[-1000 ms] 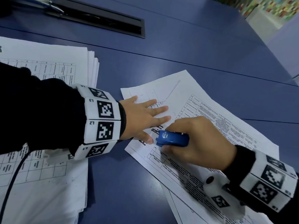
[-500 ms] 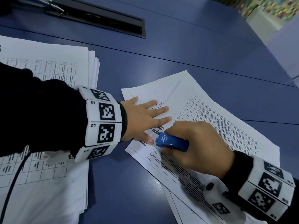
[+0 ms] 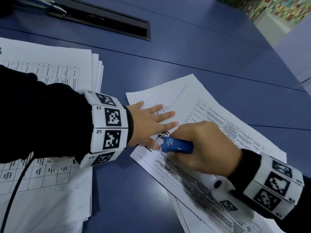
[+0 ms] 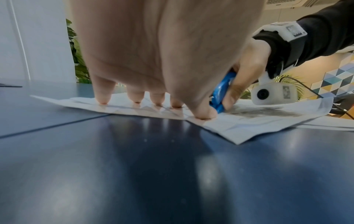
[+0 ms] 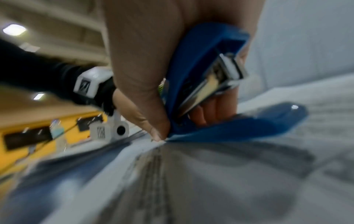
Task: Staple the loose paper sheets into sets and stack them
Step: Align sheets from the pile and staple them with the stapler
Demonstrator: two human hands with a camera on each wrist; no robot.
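Gripping blue stapler [image 3: 176, 146], right hand [image 3: 202, 147] curled round it; long axis lies left-right, nose toward left hand [image 3: 148, 125], flat with straight fingers on paper sheets [image 3: 227, 125].

This looks like an office or meeting room: a broad blue table [image 3: 193, 52] made of joined panels carries a black recessed cable hatch [image 3: 107, 22], the kind fitted to conference desks. Printed forms with ruled tables lie on it, a thick pile of them [image 3: 50, 73] on one side and looser printed sheets [image 3: 227, 132] on the other, along with a small blue stapler [image 3: 176, 146]. Around the table are potted green plants [image 4: 76, 60], a wall of coloured geometric tiles [image 4: 335, 78], recessed ceiling lights [image 5: 14, 29] and a ceiling air vent [image 4: 306, 3].
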